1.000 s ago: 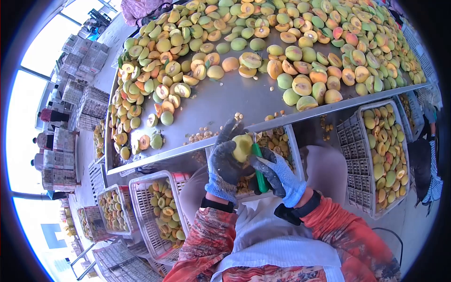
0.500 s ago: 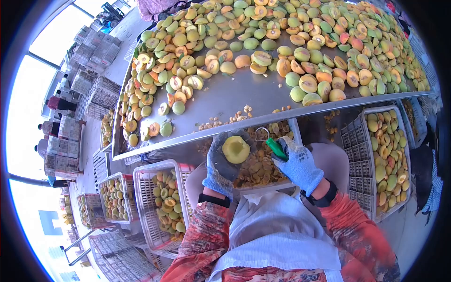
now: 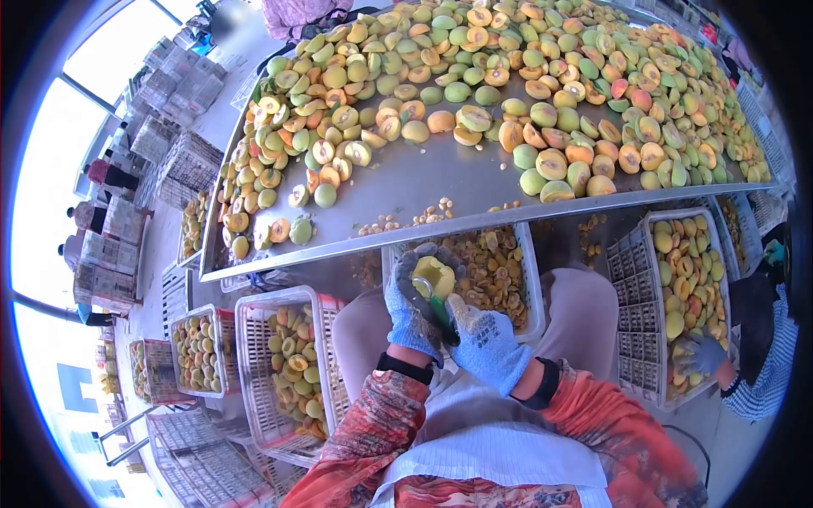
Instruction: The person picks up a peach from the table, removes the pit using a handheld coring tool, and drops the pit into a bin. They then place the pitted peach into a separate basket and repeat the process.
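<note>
I'm cradling a fruit half [image 3: 438,273] in the left hand [image 3: 408,306], just nearside of the table [image 3: 406,182], the right hand [image 3: 489,340] gripping a green-handled tool [image 3: 439,312] at it — apparently coring, and needing a steady scoop.

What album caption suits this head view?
Left hand cups a cut fruit, right hand grips a green-handled tool, beside a fruit-strewn table.

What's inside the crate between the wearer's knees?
Yellow-brown fruit scraps lie in the crate. The left hand, right hand and held stone-fruit half cover part; the table hides the far end.
</note>
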Tool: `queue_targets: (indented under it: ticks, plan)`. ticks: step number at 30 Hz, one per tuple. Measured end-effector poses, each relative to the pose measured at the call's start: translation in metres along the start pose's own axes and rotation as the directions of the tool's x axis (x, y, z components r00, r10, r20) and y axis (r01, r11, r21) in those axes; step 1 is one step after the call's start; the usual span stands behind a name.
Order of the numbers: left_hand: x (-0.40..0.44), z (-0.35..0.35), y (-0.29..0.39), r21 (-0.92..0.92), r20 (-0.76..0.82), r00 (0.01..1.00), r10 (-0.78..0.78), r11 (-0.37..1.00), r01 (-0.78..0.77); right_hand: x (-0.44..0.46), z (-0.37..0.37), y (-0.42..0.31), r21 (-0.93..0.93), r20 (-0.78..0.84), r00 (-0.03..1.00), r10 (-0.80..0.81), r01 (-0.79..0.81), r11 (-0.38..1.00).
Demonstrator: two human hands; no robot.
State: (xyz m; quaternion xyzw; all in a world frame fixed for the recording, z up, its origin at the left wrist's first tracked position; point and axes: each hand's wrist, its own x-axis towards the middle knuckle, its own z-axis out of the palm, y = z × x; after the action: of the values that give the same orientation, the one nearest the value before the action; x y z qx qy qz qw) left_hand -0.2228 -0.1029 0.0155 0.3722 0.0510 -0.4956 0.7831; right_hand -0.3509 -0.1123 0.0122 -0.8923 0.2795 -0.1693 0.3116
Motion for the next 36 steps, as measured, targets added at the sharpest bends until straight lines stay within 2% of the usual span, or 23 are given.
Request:
queue_targets:
  ticks: [4, 7, 8, 9, 11, 12, 14, 15, 16, 18, 19, 20, 22, 24, 25, 26, 28, 29, 30, 32, 34, 35, 36]
  plan:
    - [-0.006, -0.022, 0.034, 0.028, 0.099, 0.994, 0.037, 0.999, -0.040, 0.010, 0.000, -0.004, 0.272, 0.065, 0.995, 0.073, -0.088, 0.958]
    - [-0.017, -0.079, 0.102, 0.331, -0.074, 0.946, 0.316, 0.902, -0.276, 0.011, -0.010, 0.026, 0.420, -0.032, 0.988, 0.151, -0.123, 0.899]
    - [-0.012, -0.137, 0.130, 0.729, 0.055, 0.818, 0.573, 0.537, -0.425, 0.011, -0.016, 0.039, 0.492, -0.067, 0.982, 0.174, -0.120, 0.862]
    - [-0.015, -0.182, 0.158, 0.694, -0.022, 0.793, 0.609, 0.580, -0.426, 0.009, -0.027, 0.049, 0.513, -0.114, 0.975, 0.192, -0.108, 0.852]
    - [-0.023, -0.266, 0.205, 0.908, -0.197, 0.765, 0.614, 0.409, -0.094, 0.008, -0.056, 0.075, 0.650, -0.069, 0.938, 0.341, -0.217, 0.728]
    - [-0.035, -0.294, 0.219, 0.964, -0.256, 0.796, 0.548, 0.206, 0.169, 0.010, -0.077, 0.089, 0.570, -0.194, 0.917, 0.349, -0.184, 0.801]
    - [-0.044, -0.322, 0.242, 0.970, -0.217, 0.720, 0.659, 0.066, 0.232, 0.017, -0.117, 0.127, 0.384, -0.393, 0.859, 0.328, -0.171, 0.907]
    - [-0.038, -0.312, 0.255, 0.962, -0.269, 0.711, 0.650, 0.145, 0.231, 0.020, -0.137, 0.150, 0.198, -0.446, 0.822, 0.354, -0.295, 0.935]
    - [-0.032, -0.303, 0.265, 0.945, -0.328, 0.694, 0.641, 0.232, 0.232, 0.029, -0.151, 0.170, 0.198, -0.561, 0.790, 0.246, -0.160, 0.967]
    - [0.012, -0.314, 0.291, 0.941, -0.150, 0.682, 0.716, 0.315, -0.124, 0.046, -0.183, 0.216, -0.163, -0.517, 0.829, 0.213, -0.340, 0.926]
    - [0.030, -0.284, 0.291, 0.927, -0.111, 0.678, 0.726, 0.322, -0.193, 0.055, -0.188, 0.239, -0.276, -0.554, 0.796, 0.243, -0.451, 0.848]
    - [0.054, -0.244, 0.291, 0.908, -0.072, 0.675, 0.735, 0.329, -0.261, 0.065, -0.191, 0.259, -0.287, -0.557, 0.798, 0.229, -0.444, 0.849]
    - [0.113, -0.215, 0.303, 0.920, 0.067, 0.680, 0.730, 0.218, -0.325, 0.087, -0.193, 0.281, -0.362, -0.398, 0.809, 0.433, -0.572, 0.736]
    - [0.174, -0.213, 0.317, 0.974, 0.192, 0.636, 0.747, -0.063, -0.219, 0.111, -0.185, 0.274, 0.008, -0.228, 0.703, 0.674, -0.691, 0.723]
    - [0.184, -0.181, 0.317, 0.916, 0.177, 0.673, 0.718, -0.371, 0.155, 0.119, -0.172, 0.272, -0.065, -0.302, 0.860, 0.411, -0.449, 0.891]
    - [0.207, -0.181, 0.319, 0.929, 0.095, 0.683, 0.725, -0.310, 0.199, 0.123, -0.167, 0.264, -0.049, -0.231, 0.900, 0.370, -0.390, 0.919]
    - [0.232, -0.155, 0.299, 0.960, -0.029, 0.715, 0.699, -0.180, 0.215, 0.147, -0.157, 0.220, 0.323, -0.073, 0.901, 0.428, -0.385, 0.865]
    - [0.264, -0.198, 0.306, 0.980, 0.007, 0.770, 0.638, -0.156, 0.121, 0.159, -0.153, 0.209, 0.376, 0.061, 0.908, 0.414, -0.405, 0.834]
    - [0.250, -0.132, 0.270, 0.974, -0.094, 0.791, 0.605, -0.107, 0.198, 0.170, -0.144, 0.212, 0.351, 0.058, 0.956, 0.286, -0.288, 0.891]
    - [0.290, -0.181, 0.267, 0.985, 0.127, 0.850, 0.512, 0.033, -0.167, 0.209, -0.151, 0.200, 0.388, 0.036, 0.961, 0.274, -0.267, 0.882]
    - [0.257, -0.078, 0.259, 0.955, -0.062, 0.970, 0.234, 0.297, -0.011, 0.263, -0.178, 0.195, 0.435, 0.052, 0.880, 0.473, -0.446, 0.782]
    - [0.240, -0.026, 0.255, 0.917, -0.153, 0.985, 0.083, 0.383, 0.110, 0.292, -0.184, 0.216, 0.282, -0.073, 0.934, 0.350, -0.317, 0.905]
    - [0.250, -0.024, 0.270, 0.913, -0.241, 0.968, 0.075, 0.355, 0.200, 0.320, -0.191, 0.237, 0.103, -0.174, 0.964, 0.199, -0.183, 0.978]
